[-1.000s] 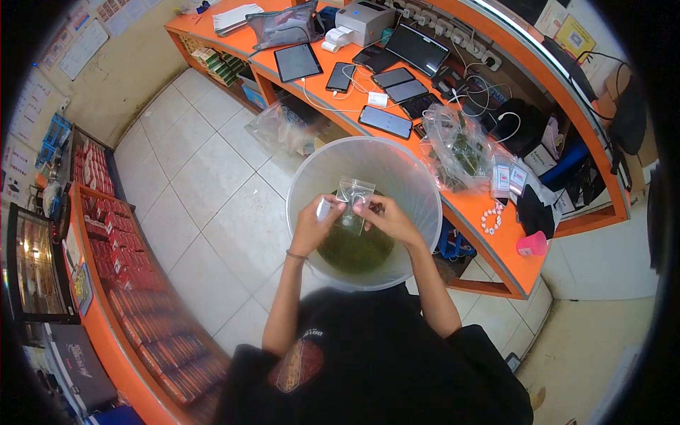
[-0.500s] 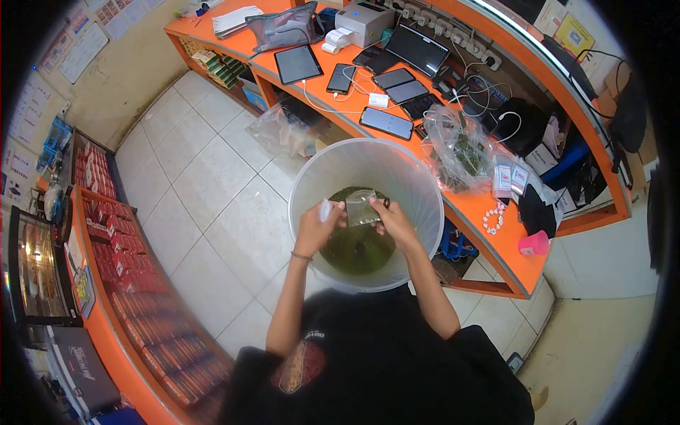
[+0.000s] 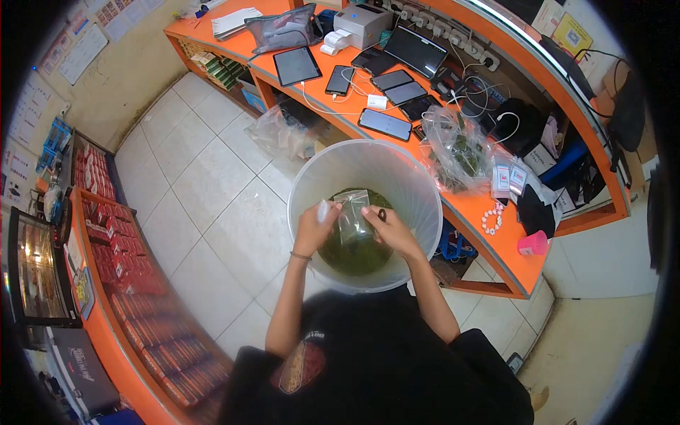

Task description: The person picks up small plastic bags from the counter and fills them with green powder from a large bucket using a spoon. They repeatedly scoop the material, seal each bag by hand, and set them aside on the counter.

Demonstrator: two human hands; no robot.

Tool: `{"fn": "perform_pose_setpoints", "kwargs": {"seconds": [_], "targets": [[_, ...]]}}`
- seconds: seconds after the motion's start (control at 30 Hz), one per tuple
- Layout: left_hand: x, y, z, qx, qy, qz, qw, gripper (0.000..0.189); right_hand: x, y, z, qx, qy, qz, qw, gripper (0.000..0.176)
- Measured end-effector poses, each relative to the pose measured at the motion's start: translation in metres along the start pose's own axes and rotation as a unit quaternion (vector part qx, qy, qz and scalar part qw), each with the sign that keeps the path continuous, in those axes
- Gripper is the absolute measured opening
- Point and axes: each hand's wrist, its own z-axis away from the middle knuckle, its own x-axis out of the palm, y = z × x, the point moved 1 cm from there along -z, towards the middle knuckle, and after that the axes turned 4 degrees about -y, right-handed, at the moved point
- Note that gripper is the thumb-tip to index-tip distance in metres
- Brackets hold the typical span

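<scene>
So the clear plastic bag (image 3: pixel 354 225) is up over the tub (image 3: pixel 416 180), left hand (image 3: pixel 312 232) and right hand (image 3: pixel 398 234) each pinching a side near its top. Left's also got something white (image 3: pixel 323 210). Looks like the bag-handling bit; next move wants steady fingers. Both forearms angle in from the tub's near side.

The left hand (image 3: pixel 314 228) and right hand (image 3: pixel 393 230) pinch close together, thumbs (image 3: pixel 367 212) turned inward, wrists (image 3: pixel 301 254) apparently fairly straight.
</scene>
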Motion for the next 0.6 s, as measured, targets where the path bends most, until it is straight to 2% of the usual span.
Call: {"fn": "perform_pose_setpoints", "kwargs": {"seconds": [0.07,0.13,0.2,0.23,0.3,0.37,0.43,0.5,0.6], "targets": [[0.0,0.007,0.004,0.011,-0.002,0.002,1.0,0.027,0.0,0.003,-0.001,-0.019,0.004,0.048,0.999,0.029],[0.002,0.01,0.006,0.023,-0.004,0.004,1.0,0.025,0.0,0.003,-0.004,-0.227,0.147,0.154,0.95,0.02],[0.003,0.011,0.007,0.166,0.082,0.001,0.983,0.022,-0.001,-0.002,0.001,-0.255,0.155,0.164,0.94,0.016],[0.003,0.011,0.008,0.167,0.082,0.0,0.983,0.022,0.0,-0.008,0.005,-0.281,0.161,0.173,0.93,0.013],[0.001,0.013,0.009,0.239,0.128,-0.006,0.963,0.018,0.001,-0.014,0.009,-0.263,0.159,0.185,0.933,0.013],[0.001,0.014,0.011,0.243,0.123,-0.002,0.962,0.017,0.002,-0.016,0.012,-0.243,0.158,0.196,0.937,0.012],[0.001,0.018,0.015,0.247,0.119,0.002,0.962,0.016,0.006,-0.018,0.013,-0.265,0.166,0.145,0.939,0.011],[0.0,0.02,0.021,0.129,0.063,0.069,0.987,0.016,0.008,-0.025,0.017,-0.278,0.165,0.164,0.932,0.01],[0.005,0.015,0.021,0.17,0.081,0.112,0.976,0.018,0.01,-0.029,0.023,-0.293,0.158,0.174,0.927,0.008]]}}
